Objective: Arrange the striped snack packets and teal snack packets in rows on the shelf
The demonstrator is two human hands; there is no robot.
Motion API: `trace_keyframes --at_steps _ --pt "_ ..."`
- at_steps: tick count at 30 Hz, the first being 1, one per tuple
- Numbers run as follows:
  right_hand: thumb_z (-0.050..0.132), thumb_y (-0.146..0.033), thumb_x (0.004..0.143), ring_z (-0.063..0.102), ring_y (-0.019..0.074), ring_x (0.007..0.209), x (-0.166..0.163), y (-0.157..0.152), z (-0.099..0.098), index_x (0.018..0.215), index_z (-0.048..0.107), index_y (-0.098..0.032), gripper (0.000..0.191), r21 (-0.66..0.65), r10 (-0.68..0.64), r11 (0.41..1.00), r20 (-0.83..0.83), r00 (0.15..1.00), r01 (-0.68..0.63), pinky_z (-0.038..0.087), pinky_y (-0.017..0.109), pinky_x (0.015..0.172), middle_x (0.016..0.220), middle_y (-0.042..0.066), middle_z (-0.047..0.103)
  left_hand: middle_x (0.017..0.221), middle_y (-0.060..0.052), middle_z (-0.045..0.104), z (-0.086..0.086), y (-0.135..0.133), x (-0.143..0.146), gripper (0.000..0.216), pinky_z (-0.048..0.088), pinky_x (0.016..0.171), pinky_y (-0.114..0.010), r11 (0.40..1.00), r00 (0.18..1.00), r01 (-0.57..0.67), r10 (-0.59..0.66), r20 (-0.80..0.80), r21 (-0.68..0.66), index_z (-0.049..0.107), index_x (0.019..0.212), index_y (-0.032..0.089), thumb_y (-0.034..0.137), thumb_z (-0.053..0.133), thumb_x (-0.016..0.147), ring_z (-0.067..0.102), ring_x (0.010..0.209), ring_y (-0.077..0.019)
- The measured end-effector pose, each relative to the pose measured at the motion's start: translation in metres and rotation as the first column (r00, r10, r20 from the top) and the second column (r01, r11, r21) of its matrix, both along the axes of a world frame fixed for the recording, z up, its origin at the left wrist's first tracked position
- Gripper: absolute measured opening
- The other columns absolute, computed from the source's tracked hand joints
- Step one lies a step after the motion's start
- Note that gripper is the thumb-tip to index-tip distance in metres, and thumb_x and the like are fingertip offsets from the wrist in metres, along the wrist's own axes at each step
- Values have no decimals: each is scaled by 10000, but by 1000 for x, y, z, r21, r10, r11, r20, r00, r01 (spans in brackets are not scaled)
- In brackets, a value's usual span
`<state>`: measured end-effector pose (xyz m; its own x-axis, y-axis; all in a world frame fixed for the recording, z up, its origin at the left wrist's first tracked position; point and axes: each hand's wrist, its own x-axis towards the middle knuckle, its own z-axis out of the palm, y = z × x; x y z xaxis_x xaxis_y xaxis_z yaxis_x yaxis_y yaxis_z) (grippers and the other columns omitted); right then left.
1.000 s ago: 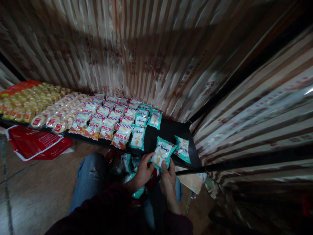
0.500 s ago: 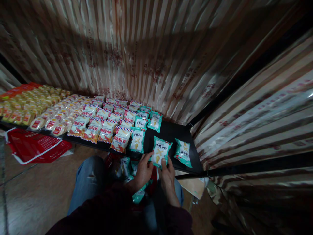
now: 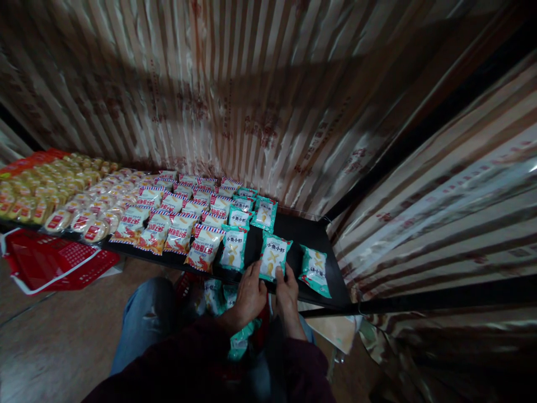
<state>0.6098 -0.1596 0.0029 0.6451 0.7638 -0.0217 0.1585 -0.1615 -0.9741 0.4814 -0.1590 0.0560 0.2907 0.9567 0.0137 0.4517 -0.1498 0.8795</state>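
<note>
A teal and white snack bag [image 3: 273, 254] stands near the front edge of the black shelf [image 3: 300, 226]. My left hand [image 3: 250, 296] grips its lower left corner. From the lower right, my right hand [image 3: 287, 292] holds the same bag with the thumb on its front. One matching teal bag [image 3: 234, 249] is on its left, and another teal bag [image 3: 315, 271] lies tilted to its right. More teal bags [image 3: 240, 338] sit below the shelf between my knees, partly hidden by my left arm.
Red and white snack bags [image 3: 205, 246] fill rows left of the teal ones. Round wrapped pastries [image 3: 95, 228] and yellow packs [image 3: 25, 208] continue leftward. A red basket [image 3: 50, 260] with a white handle is on the floor. Striped plastic sheeting [image 3: 260, 112] hangs behind the shelf.
The held bag now sits slightly further left, set more upright on the shelf with both hands still at its lower corners. The view has shifted a little.
</note>
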Motion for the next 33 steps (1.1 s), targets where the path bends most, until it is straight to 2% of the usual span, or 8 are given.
trace_keyframes --at_steps 5,10,17,21,25,33 --pt "524 -648 708 649 276 1049 2 16 7 1317 541 -89 827 -67 -41 997 -42 998 38 507 380 910 1207 168 666 1469 -174 428 11 12 4 638 280 1170 -403 998 995 60 -60 -77 0 401 1424 75 68 421 787 369 1386 -263" --pt "518 -659 687 647 287 1044 5 30 10 1297 560 -80 842 -79 -44 996 -38 998 41 494 387 917 1183 171 678 1524 -192 334 14 23 8 660 241 1179 -415 995 984 97 -99 -149 -20 365 1443 49 58 415 785 300 1423 -284" --pt "518 -672 669 665 284 994 9 48 10 1290 570 -76 862 -79 -40 996 -27 999 38 509 379 875 1124 164 704 1531 -159 338 8 37 17 670 238 1180 -404 999 993 42 -45 -106 -30 386 1436 85 61 427 768 288 1431 -268" --pt "520 -660 681 668 276 984 12 56 10 1274 588 -88 827 -76 -34 997 -12 999 33 510 371 869 1096 149 718 1525 -187 335 7 45 21 654 234 1181 -408 999 994 35 -36 -99 -18 395 1424 53 72 424 772 293 1427 -283" --pt "508 -642 702 669 275 982 15 64 11 1260 601 -106 779 -71 -37 997 3 999 37 510 372 865 1097 141 720 1522 -155 357 3 53 26 659 222 1185 -411 1000 997 18 -17 -81 1 405 1420 92 76 430 762 284 1432 -271" --pt "477 -617 712 659 282 999 21 84 13 1256 601 -91 767 -64 -42 997 55 998 45 496 381 879 1146 167 696 1513 -201 350 1 70 38 647 252 1168 -428 999 988 -13 18 -154 37 380 1426 56 65 409 779 317 1415 -292"
